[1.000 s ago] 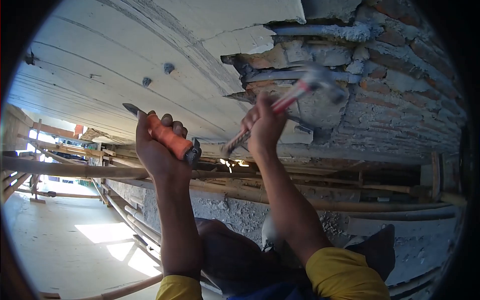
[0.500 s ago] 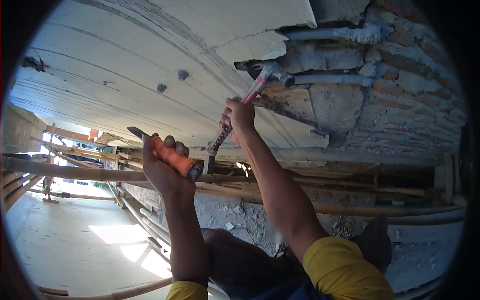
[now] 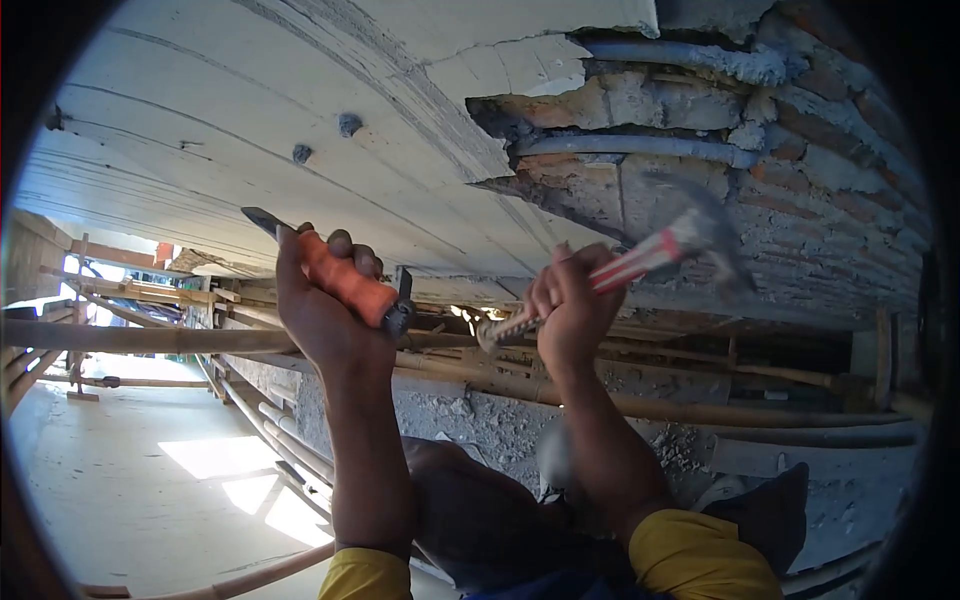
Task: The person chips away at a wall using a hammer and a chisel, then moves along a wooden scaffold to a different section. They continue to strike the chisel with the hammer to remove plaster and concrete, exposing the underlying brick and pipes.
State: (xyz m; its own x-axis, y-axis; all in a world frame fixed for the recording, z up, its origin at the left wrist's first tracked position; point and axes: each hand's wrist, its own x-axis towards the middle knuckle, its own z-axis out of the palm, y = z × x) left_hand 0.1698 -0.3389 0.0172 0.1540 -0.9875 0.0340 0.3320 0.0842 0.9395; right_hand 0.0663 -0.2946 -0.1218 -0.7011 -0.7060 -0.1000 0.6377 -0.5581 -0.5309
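Observation:
My left hand (image 3: 335, 290) is closed around the orange grip of a chisel (image 3: 345, 280), its dark pointed blade sticking out to the upper left, near the pale grooved wall. My right hand (image 3: 580, 305) grips a hammer (image 3: 635, 262) by its handle, red and white near the head. The hammer's head is smeared by motion and lies to the right, in front of the broken wall area. Neither tool visibly touches the wall (image 3: 300, 120). Grey conduits (image 3: 640, 148) run through the broken opening, with exposed brick (image 3: 790, 190) beside them.
Bamboo poles (image 3: 150, 338) cross the view from the left and below the wall. Rubble (image 3: 480, 425) lies on a ledge beneath my arms. Sunlit patches mark the pale floor (image 3: 110, 470) at lower left. Two dark lumps stick to the wall.
My right hand has swung the hammer rightward and down, away from the edge of the broken plaster. My left hand still holds the chisel, in nearly the same place.

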